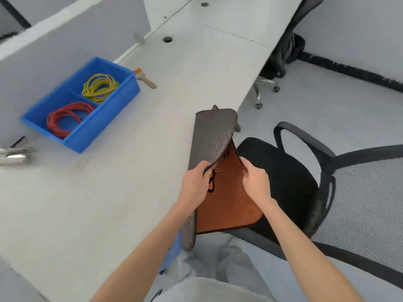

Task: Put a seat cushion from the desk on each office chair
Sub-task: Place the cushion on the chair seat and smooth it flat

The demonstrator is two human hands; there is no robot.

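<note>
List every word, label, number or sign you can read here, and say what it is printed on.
Nothing here can be read.
seat cushion: dark marks on the orange face near the folded edge, possibly letters, mostly hidden and too blurred to read.
blue bin: no label shows.
desk: no printing shows.

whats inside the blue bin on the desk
The blue bin has two compartments: a yellow wire coil in the far one, a red wire coil in the near one. Nothing else shows.
</note>
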